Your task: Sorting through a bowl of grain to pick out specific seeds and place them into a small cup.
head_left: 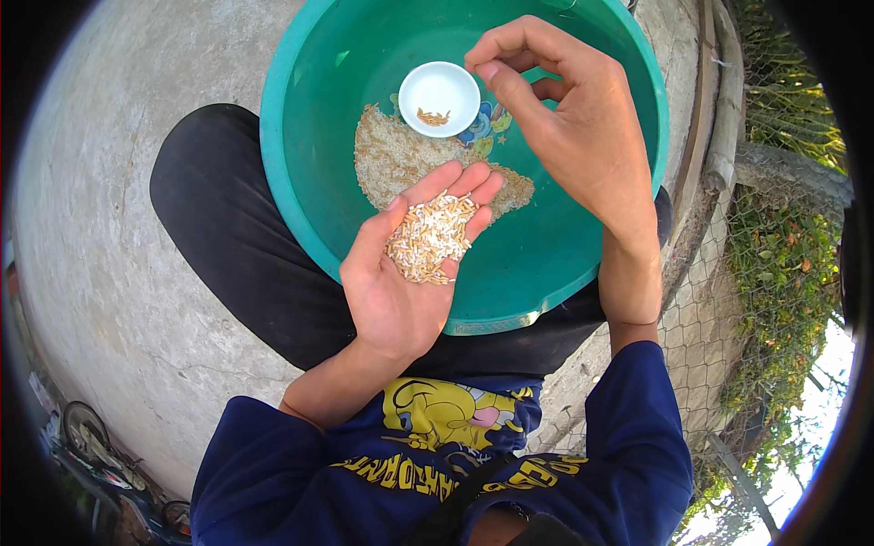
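Uncurled, the left hand [387,309] is heaped across its palm with grains [428,238], judged light, hard, slippery, best pinched mid-length; whether any is held by the right hand [583,127] cannot be told.

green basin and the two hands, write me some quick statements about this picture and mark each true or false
1. The left hand holds a heap of grain. True.
2. That hand is turned palm down. False: its palm faces up, cupped under the grain.
3. Inside the green basin is a white dish with a few brown grains in it. True.
4. The dish is filled to its rim. False: most of its white inside shows.
5. The right hand is above the basin, its thumb and index finger close to the dish. True.
6. The basin's bottom has no grain on it. False: a spread of loose grain lies there.
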A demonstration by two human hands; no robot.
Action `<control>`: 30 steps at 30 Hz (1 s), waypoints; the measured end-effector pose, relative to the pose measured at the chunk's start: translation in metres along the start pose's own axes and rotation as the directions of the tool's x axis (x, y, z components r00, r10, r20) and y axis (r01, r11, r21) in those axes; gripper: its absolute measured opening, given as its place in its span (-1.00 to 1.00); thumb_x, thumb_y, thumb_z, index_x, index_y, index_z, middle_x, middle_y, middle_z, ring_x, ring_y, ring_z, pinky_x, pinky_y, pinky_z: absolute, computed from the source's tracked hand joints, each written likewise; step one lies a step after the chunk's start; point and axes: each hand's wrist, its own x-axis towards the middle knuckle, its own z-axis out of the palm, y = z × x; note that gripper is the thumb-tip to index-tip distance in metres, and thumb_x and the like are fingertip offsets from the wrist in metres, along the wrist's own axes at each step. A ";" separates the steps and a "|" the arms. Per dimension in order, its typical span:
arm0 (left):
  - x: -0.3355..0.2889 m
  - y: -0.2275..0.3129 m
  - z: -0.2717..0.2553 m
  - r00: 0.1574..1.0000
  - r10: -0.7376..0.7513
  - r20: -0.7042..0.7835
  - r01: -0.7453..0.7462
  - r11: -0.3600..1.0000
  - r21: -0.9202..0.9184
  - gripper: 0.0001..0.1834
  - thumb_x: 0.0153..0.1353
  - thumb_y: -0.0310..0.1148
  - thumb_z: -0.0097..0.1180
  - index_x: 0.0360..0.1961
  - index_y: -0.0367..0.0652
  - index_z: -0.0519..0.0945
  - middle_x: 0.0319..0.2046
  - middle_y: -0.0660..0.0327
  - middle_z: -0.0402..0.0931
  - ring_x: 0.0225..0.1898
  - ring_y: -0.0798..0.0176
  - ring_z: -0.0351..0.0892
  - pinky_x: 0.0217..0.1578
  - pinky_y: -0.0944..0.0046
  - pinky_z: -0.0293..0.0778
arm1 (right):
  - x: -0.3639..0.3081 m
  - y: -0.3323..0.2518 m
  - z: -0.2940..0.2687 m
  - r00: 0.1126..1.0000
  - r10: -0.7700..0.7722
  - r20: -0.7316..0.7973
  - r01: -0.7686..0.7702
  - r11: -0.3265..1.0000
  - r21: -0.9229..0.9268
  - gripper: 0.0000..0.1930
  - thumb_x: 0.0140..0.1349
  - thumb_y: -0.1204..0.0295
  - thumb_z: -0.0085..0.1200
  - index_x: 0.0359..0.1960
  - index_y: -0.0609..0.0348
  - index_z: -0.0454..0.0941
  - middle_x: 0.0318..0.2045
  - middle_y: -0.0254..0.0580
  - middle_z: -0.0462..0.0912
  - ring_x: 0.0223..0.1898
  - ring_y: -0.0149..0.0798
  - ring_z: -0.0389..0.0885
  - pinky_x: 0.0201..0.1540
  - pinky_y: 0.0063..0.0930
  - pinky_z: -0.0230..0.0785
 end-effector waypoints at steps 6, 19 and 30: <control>0.000 -0.001 0.002 1.000 -0.010 -0.010 0.011 1.000 0.024 -0.42 0.46 -0.23 -0.33 0.28 -0.53 0.28 0.26 -0.25 0.34 0.37 -0.18 0.27 0.29 0.09 0.37 | 0.001 -0.009 -0.006 0.997 0.046 -0.063 -0.052 0.994 -0.093 -0.91 0.24 0.59 0.12 -0.27 0.20 0.66 -0.29 -0.41 0.70 -0.31 -0.57 0.59 -0.39 -0.66 0.36; -0.001 0.001 0.001 0.998 -0.064 -0.030 0.065 0.998 0.021 -0.42 0.45 -0.21 -0.33 0.30 -0.49 0.28 0.27 -0.20 0.35 0.33 -0.09 0.34 0.04 0.27 0.58 | 0.003 -0.018 -0.006 0.993 0.112 -0.046 -0.114 0.993 -0.036 -0.83 0.22 0.55 0.23 -0.15 0.25 0.67 -0.26 -0.22 0.70 -0.28 -0.38 0.65 -0.25 -0.50 0.46; 0.001 0.002 0.008 0.990 0.019 -0.140 -0.012 0.999 0.050 -0.40 0.45 -0.19 -0.31 0.30 -0.49 0.29 0.26 -0.17 0.38 0.35 -0.06 0.33 0.29 0.16 0.33 | -0.035 -0.031 -0.040 0.893 -0.102 0.438 0.225 0.944 -0.240 -0.86 0.08 0.52 0.29 -0.29 0.17 0.66 -0.43 -0.19 0.57 -0.46 -0.14 0.58 -0.42 -0.31 0.39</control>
